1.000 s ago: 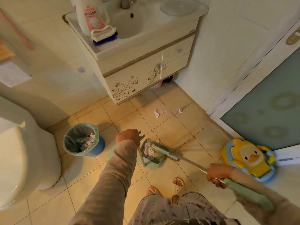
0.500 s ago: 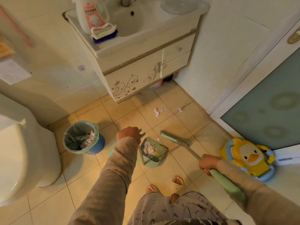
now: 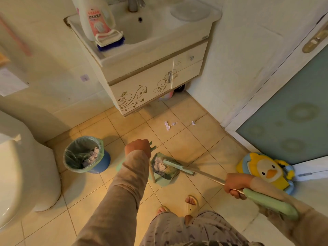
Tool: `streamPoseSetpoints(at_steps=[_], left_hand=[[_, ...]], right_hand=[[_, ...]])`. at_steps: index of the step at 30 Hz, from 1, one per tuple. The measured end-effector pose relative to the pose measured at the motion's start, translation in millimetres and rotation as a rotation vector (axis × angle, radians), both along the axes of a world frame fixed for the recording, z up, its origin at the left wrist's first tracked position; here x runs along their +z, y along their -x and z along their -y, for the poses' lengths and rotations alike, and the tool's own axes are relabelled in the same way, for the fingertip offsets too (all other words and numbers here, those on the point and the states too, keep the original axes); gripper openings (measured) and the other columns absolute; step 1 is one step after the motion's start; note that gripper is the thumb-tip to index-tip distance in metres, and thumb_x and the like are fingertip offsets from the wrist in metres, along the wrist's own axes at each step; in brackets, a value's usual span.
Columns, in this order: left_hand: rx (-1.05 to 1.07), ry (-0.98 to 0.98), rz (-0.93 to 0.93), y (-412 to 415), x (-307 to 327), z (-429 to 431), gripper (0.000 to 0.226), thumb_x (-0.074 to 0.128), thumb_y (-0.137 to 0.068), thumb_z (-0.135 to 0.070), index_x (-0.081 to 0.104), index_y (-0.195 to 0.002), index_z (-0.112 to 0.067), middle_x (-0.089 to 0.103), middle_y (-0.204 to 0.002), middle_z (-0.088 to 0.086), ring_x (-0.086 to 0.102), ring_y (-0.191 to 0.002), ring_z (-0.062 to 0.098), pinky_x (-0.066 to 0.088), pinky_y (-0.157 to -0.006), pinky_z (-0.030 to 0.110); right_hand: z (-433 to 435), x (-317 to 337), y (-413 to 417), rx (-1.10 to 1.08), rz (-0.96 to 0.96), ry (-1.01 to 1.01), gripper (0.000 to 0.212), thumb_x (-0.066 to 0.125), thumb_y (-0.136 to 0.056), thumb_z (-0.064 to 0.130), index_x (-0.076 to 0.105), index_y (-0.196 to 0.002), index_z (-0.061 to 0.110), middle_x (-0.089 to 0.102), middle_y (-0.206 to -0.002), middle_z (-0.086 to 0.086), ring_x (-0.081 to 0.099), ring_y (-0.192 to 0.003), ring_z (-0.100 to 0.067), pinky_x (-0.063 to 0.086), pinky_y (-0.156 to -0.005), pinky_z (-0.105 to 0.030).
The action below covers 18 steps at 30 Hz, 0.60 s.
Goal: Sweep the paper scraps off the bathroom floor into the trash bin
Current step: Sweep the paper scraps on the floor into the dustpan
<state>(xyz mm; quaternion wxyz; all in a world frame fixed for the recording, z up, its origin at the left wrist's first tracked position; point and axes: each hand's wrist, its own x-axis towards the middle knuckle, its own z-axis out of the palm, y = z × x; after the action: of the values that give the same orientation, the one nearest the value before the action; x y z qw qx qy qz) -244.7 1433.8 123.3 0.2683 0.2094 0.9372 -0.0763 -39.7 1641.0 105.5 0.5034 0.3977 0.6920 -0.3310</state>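
Observation:
My left hand [image 3: 137, 147] grips the upright handle of a green dustpan [image 3: 164, 177] standing on the tiles in front of my feet. Several pale paper scraps lie in the pan. My right hand [image 3: 234, 185] holds the green-handled broom [image 3: 179, 167], whose head rests across the pan's mouth. Three loose paper scraps [image 3: 167, 125] lie on the floor further ahead, near the vanity. The blue trash bin [image 3: 85, 154], lined with a green bag and holding scraps, stands left of the dustpan.
A toilet [image 3: 19, 174] fills the left side. The sink vanity [image 3: 152, 71] stands ahead with a bottle and a brush on it. A yellow duck child seat [image 3: 266, 170] leans by the glass door [image 3: 287, 110] at the right. My sandalled feet [image 3: 190, 204] are just behind the dustpan.
The broom head swung out ahead of the pan half a second ago and has come back against the dustpan's mouth. The dustpan and my left hand stayed in place.

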Motion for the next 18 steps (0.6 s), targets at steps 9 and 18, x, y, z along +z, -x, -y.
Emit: streamPoseSetpoints(at_steps=[9,18], left_hand=[[-0.031,-0.072,-0.023,-17.5,-5.0,-32.5,0.025,0.051,-0.093,-0.026,0.06,-0.114,-0.017,0.067,-0.106,0.004,0.064,-0.097,0.022,0.048,-0.08,0.03],[-0.019,-0.081,-0.017,-17.2,-6.6,-70.2,0.026,0.053,-0.092,-0.026,0.059,-0.116,-0.016,0.067,-0.104,0.004,0.064,-0.094,0.022,0.05,-0.081,0.03]], right_hand=[[-11.8,4.1,9.2,-0.127,-0.121,-0.046,0.026,0.041,-0.085,-0.003,0.038,-0.062,0.009,0.039,-0.019,0.005,0.035,-0.017,-0.005,0.029,-0.034,-0.007],[-67.0,-5.1,-2.7,-0.258,-0.222,-0.085,0.03,0.045,-0.083,-0.004,0.041,-0.056,0.008,0.037,-0.019,0.004,0.036,-0.017,-0.006,0.03,-0.034,-0.008]])
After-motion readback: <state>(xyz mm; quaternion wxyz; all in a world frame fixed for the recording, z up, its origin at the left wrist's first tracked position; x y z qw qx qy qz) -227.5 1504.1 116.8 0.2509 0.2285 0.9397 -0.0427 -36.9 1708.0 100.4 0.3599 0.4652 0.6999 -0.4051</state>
